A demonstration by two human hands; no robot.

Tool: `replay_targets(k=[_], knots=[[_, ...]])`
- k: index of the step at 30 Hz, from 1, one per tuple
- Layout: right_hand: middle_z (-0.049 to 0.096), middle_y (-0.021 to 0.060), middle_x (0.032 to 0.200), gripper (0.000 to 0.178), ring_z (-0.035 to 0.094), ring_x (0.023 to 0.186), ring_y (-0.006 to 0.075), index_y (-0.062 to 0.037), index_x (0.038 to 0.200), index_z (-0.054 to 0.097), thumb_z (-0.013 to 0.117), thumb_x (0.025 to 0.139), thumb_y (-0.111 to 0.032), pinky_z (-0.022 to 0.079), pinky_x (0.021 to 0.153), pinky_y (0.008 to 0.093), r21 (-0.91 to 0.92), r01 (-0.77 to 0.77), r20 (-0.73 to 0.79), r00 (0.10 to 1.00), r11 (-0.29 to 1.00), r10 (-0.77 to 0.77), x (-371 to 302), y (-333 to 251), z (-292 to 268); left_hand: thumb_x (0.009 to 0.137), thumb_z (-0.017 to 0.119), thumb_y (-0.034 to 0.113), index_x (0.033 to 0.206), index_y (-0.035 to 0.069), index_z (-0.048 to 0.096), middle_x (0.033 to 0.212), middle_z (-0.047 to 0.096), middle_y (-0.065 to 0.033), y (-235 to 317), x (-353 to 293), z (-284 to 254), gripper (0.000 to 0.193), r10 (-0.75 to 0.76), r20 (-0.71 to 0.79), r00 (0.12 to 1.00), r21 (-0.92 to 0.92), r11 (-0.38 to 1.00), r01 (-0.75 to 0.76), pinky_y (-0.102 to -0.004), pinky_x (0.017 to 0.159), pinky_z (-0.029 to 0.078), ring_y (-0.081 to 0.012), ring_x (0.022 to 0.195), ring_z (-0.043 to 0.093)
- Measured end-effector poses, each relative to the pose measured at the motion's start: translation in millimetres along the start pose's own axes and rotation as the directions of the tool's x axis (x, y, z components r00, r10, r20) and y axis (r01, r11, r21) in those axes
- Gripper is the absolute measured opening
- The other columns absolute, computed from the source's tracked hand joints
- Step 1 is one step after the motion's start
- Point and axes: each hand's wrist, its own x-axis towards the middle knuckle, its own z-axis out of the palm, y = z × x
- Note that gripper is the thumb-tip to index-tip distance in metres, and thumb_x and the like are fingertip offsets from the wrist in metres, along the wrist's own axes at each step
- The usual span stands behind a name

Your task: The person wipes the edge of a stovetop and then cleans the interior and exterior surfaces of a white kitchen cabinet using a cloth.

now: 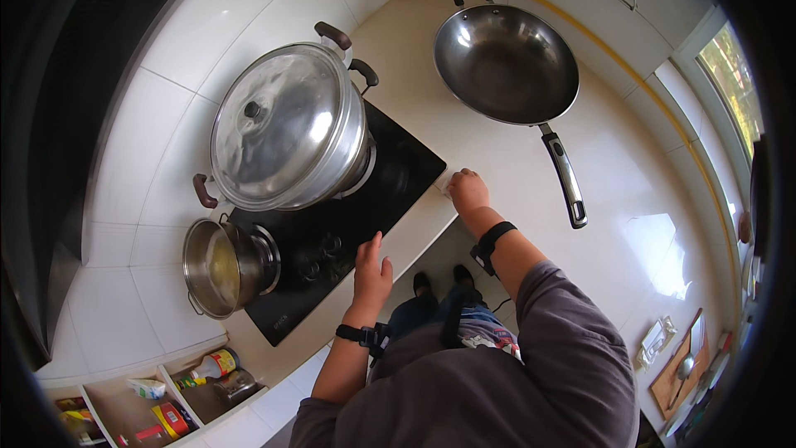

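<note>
White scrap, cloth or tissue [447, 186], at the counter's near edge, just beside the right corner of the hob. Mostly covered by fingers; only a sliver shows on the left of the fist, so cannot tell its long axis or which way it points.

Right hand [470, 192]: closed into a loose fist, knuckles up, gripping the scrap against or just over the counter. Left hand [373, 274]: open, fingers extended toward the far side, thumb apart; near the hob's near edge, contact uncertain. Dark band on each wrist.

Black glass hob [398, 168] runs slantwise, near left to far right, set in a pale, glossy counter [618, 170]. Large lidded metal pot [286, 129] on its far part, brown handles, dark knob on the lid. Smaller steel pot [222, 269] at its left end, uncovered, yellowish contents.

Wok [507, 62] on the counter, far right: bowl up, small loop handle at the far left, long handle toward near right.

White tiled wall [186, 129] behind the pots. Yellow pipe [612, 56] along the right-hand wall; window [730, 75] beyond, foliage outside. Near right, wooden board [668, 383] with a ladle [684, 367] on it. Near left, divided compartments hold bottles [220, 362] and packets.
</note>
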Motion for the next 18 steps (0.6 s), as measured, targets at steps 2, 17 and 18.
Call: replay_targets(k=[2,17,18], knots=[[0.064,0.0128,0.099,0.014,0.060,0.098,0.0333,-0.0065,0.086,0.068,0.060,0.083,-0.018,0.051,0.085,0.0426,0.023,-0.010,-0.059,0.998,1.000,0.011,12,8,2,0.089,0.056,0.000,0.142,0.009,0.042,0.125,0.051,-0.0141,0,-1,4,0.055,-0.006,-0.015,1.000,-0.014,1.000,0.006,-0.0382,0.096,0.045,-0.0295,0.115,0.055],[0.063,0.0128,0.098,0.012,0.059,0.100,0.0333,-0.0060,0.090,0.065,0.059,0.086,-0.016,0.051,0.084,0.0443,0.026,0.112,0.012,0.994,0.993,-0.112,-26,-24,24,0.090,0.057,0.005,0.139,0.008,0.043,0.127,0.050,-0.0180,-19,-29,6,0.051,-0.082,-0.076,0.994,-0.001,0.997,0.082,-0.0437,0.094,0.047,-0.0377,0.116,0.051],[0.063,0.0127,0.097,0.011,0.059,0.099,0.0329,-0.0064,0.089,0.065,0.059,0.085,-0.015,0.051,0.084,0.0433,0.022,0.209,0.055,0.976,0.978,-0.210,-37,-38,28,0.090,0.057,0.006,0.139,0.007,0.044,0.124,0.051,-0.0175,-13,-27,8,0.050,-0.042,-0.082,0.996,0.006,0.999,0.043,-0.0438,0.093,0.047,-0.0374,0.114,0.052]])
